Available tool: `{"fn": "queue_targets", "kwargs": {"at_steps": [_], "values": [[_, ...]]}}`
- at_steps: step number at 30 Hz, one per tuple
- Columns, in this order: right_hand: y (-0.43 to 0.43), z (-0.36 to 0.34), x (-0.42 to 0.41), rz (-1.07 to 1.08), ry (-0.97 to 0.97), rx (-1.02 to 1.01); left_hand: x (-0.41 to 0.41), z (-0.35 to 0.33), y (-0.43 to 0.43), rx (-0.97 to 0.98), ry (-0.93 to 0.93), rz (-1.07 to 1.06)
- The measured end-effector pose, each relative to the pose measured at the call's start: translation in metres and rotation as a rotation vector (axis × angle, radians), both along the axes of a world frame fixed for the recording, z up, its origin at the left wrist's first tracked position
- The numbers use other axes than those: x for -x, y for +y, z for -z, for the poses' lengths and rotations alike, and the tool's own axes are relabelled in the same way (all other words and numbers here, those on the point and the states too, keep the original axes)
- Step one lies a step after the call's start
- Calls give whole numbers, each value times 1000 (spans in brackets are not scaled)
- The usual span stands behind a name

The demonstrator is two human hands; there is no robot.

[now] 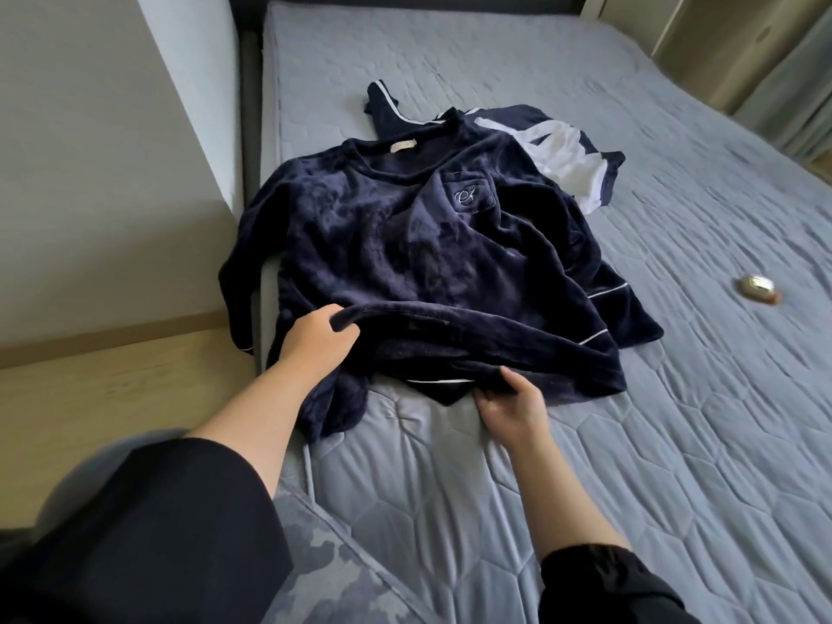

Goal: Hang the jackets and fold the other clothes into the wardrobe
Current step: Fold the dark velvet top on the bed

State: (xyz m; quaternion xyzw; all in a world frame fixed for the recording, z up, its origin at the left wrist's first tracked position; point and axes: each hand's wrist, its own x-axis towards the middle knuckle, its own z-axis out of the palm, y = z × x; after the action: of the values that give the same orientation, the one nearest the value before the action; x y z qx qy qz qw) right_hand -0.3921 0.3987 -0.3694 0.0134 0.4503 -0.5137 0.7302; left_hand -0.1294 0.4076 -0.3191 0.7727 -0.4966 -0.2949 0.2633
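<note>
Hem of the navy top is gripped by left hand and right hand — fingers curled round it. Best pulled flat on the bed first

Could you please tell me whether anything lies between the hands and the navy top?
Nothing visible does: the left hand and right hand both grip the hem of the navy top. The navy-and-white garment lies behind it, partly under its far edge.
</note>
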Motion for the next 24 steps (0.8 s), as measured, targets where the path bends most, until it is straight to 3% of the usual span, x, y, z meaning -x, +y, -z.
{"fn": "queue_targets", "kwargs": {"at_steps": [4, 6, 8, 10, 13, 15, 18, 20, 22, 23, 24], "values": [[-5, -5, -17, -214, 386, 15, 0, 1, 4, -15, 15, 179], [-10, -13, -13, -235, 691, 38, 0, 3, 7, -69, -165, 318], [-16, -24, -5, -172, 815, 63, 0, 7, 9, -124, -425, 413], [-22, -30, 7, -91, 614, 95, -2, 9, 9, -98, -503, 346], [-23, -35, 22, 99, -45, 59, -12, 5, 6, -41, -398, 85], [-19, -32, 24, 134, -69, 51, -17, 1, 7, -33, -413, -16], [-16, -25, 17, 109, 124, 21, -8, -8, 8, 193, -687, 26], [-14, -19, 8, 23, 171, 16, 11, -17, 8, 551, -823, 213], [-10, -17, -4, -100, 181, 30, 37, -16, 14, 795, -906, 581], [-8, -15, -10, -154, 212, 26, 48, -12, 20, 751, -946, 759], [-7, -14, -13, -177, 262, 19, 56, -8, 26, 551, -949, 868]]}}
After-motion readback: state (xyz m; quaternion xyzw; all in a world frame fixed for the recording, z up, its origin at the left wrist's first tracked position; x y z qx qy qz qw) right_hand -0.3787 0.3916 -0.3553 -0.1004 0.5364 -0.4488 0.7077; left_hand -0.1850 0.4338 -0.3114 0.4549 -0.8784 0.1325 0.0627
